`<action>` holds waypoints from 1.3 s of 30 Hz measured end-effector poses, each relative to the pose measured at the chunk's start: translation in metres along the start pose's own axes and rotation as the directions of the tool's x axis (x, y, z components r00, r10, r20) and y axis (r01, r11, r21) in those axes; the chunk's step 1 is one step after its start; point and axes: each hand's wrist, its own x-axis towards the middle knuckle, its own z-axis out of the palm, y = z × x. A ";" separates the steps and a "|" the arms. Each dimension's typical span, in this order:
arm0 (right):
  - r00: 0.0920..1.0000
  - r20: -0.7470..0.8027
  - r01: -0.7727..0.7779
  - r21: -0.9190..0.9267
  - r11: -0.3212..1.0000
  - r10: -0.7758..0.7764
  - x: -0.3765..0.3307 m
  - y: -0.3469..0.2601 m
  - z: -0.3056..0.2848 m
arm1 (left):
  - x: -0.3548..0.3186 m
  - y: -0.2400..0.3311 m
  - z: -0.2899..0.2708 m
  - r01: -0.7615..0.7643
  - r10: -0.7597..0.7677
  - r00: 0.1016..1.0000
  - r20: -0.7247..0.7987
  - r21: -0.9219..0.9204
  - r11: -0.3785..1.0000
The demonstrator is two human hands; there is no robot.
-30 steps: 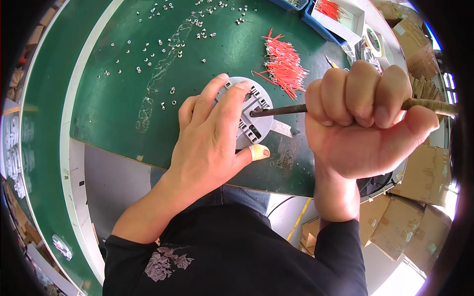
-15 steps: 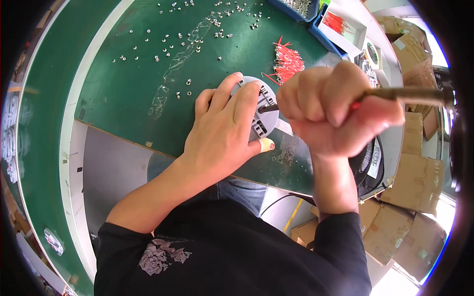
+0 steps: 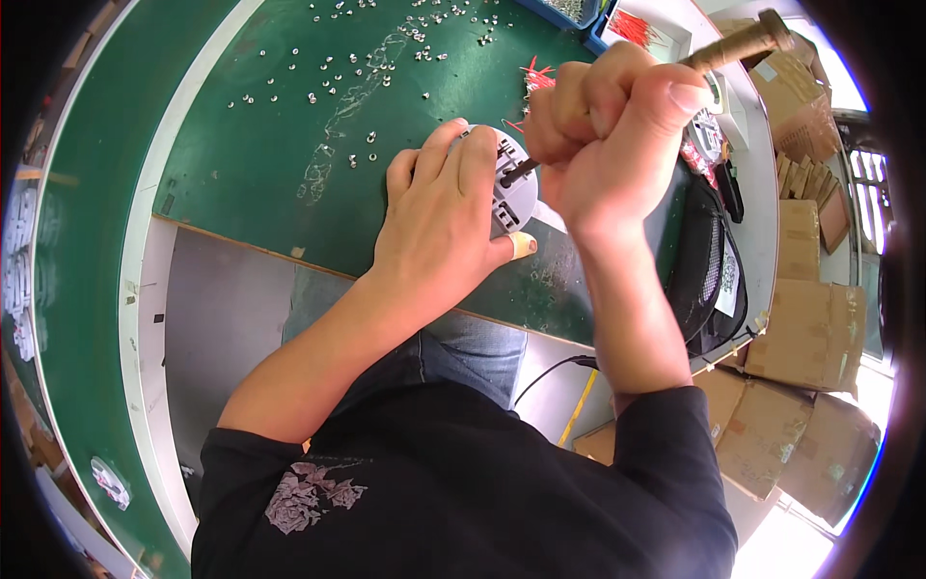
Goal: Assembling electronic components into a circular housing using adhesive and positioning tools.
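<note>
A round grey plastic part point(image 3: 526, 198) with slots and dark metal pieces lies on the green table. My left hand point(image 3: 424, 212) is closed over its left side, fingers across the top and the thumb, wrapped in a yellowish bandage point(image 3: 522, 244), at the near edge. My right hand point(image 3: 612, 140) is closed in a fist round a long rod-shaped tool point(image 3: 738, 46) with a brown handle end. Its thin dark shaft slants down to the part, with the tip at or in a hole near the middle. The fist hides the middle of the tool.
Small shiny metal pieces point(image 3: 387, 81) lie scattered over the far table point(image 3: 260, 183). A bundle of red-wired parts point(image 3: 536, 77) is partly behind my right hand. Blue bins point(image 3: 569, 12) stand at the back, a black bag point(image 3: 709, 261) on the right, cardboard boxes point(image 3: 805, 333) beyond it.
The handle end of the tool has swung up and away from nearly level as my right hand turned. My left hand keeps its hold on the grey part. The whole view has shifted slightly.
</note>
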 end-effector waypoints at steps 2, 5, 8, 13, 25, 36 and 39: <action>0.996 -0.088 0.011 -0.021 1.000 -0.013 0.000 0.005 0.007 | 0.001 -0.005 0.003 -0.010 0.010 1.000 0.010 0.002 1.000; 0.981 -0.028 0.188 -0.142 0.972 -0.194 -0.003 0.000 0.024 | -0.002 -0.001 -0.001 -0.047 0.047 0.999 0.005 0.028 0.998; 0.960 0.258 0.093 0.078 0.993 -0.111 0.002 -0.003 -0.013 | 0.002 0.003 0.001 -0.014 0.015 0.999 -0.029 0.041 0.999; 0.916 0.376 0.105 0.112 0.988 -0.140 -0.008 0.002 -0.006 | 0.002 0.000 0.003 -0.017 0.019 1.000 -0.017 0.071 0.997; 0.998 -0.024 0.054 0.081 0.995 -0.052 0.003 -0.116 -0.038 | 0.000 -0.002 -0.040 0.009 -0.126 0.986 -0.108 -0.719 0.695; 0.983 0.172 0.029 -0.510 0.859 0.069 -0.034 -0.047 0.007 | -0.006 0.003 -0.074 0.149 -0.229 0.948 0.220 -0.944 -0.294; 0.934 0.333 0.323 -0.631 0.705 -0.129 -0.025 -0.040 0.002 | -0.005 0.001 -0.072 0.171 -0.195 0.959 0.207 -0.967 -0.187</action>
